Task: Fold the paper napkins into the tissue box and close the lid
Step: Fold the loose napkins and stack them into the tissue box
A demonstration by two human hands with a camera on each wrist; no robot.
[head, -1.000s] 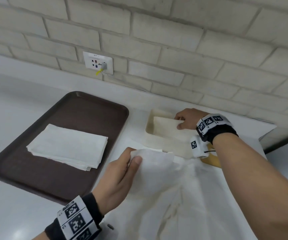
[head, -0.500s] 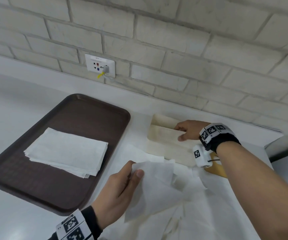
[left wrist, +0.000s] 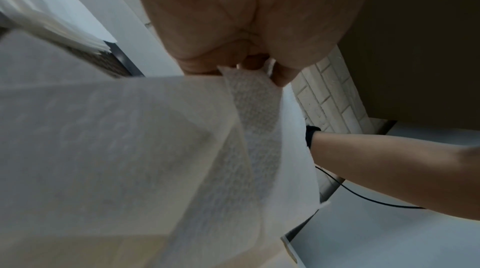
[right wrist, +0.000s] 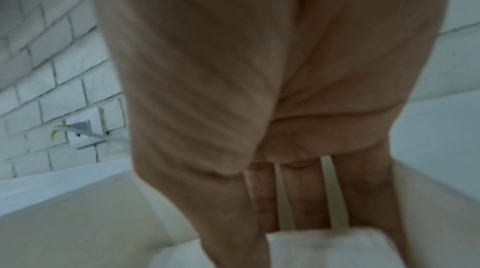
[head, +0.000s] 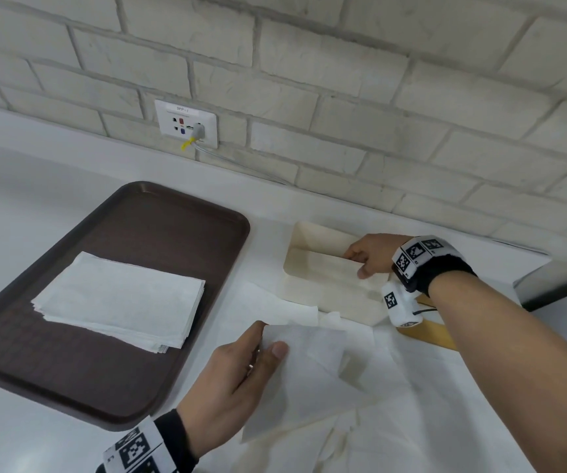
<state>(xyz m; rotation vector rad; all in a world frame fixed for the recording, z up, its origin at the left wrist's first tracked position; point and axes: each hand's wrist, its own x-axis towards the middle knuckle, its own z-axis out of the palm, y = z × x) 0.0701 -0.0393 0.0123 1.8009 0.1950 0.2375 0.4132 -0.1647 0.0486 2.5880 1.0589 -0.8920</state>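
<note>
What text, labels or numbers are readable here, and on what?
"9PP-1", first character uncertain: label atop the wall socket plate.
Finer print under it: too small to read.
Wristbands: square black-and-white codes only, no legible words.
Tissue box, napkins, tray: no text visible.

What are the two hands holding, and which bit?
The left hand pinches the thin white paper napkin by one corner. The right hand pinches the right end of the folded white napkin inside the cream tissue box.
</note>
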